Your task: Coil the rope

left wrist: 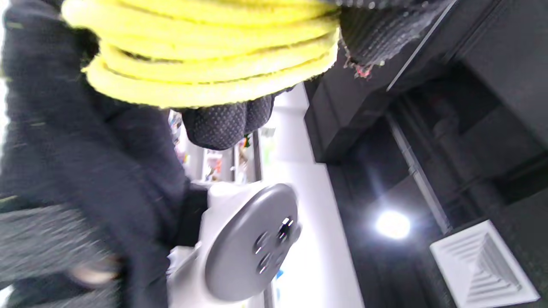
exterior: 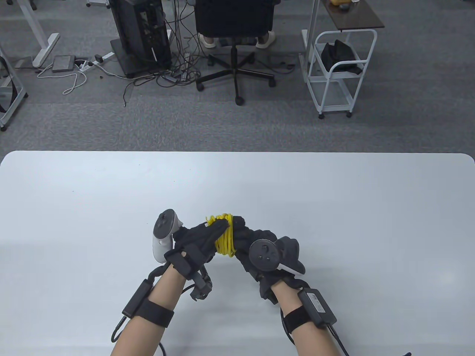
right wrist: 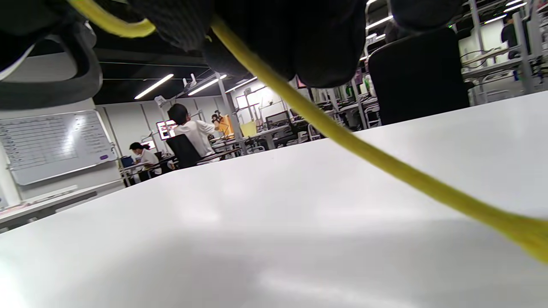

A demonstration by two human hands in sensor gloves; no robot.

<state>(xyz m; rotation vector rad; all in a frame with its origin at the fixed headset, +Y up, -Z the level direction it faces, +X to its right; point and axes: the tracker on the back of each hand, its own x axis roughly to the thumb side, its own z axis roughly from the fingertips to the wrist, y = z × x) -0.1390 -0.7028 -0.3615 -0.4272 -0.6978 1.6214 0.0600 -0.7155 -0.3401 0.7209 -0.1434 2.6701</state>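
A yellow rope (exterior: 224, 239) is wound in several tight turns into a small bundle held between both hands, just above the white table (exterior: 334, 207). The turns look wrapped around my right hand (exterior: 246, 231). My left hand (exterior: 207, 231) reaches in from the left, and its fingers press over the top of the coil. The left wrist view shows the stacked yellow turns (left wrist: 205, 55) close up against black glove. In the right wrist view one taut strand (right wrist: 342, 132) runs from under my fingers (right wrist: 295, 38) down to the lower right.
The table's far edge (exterior: 237, 152) lies well beyond the hands. Past it on the floor stand an office chair (exterior: 235, 44), a white cart (exterior: 339, 70) and a computer tower with cables (exterior: 141, 37).
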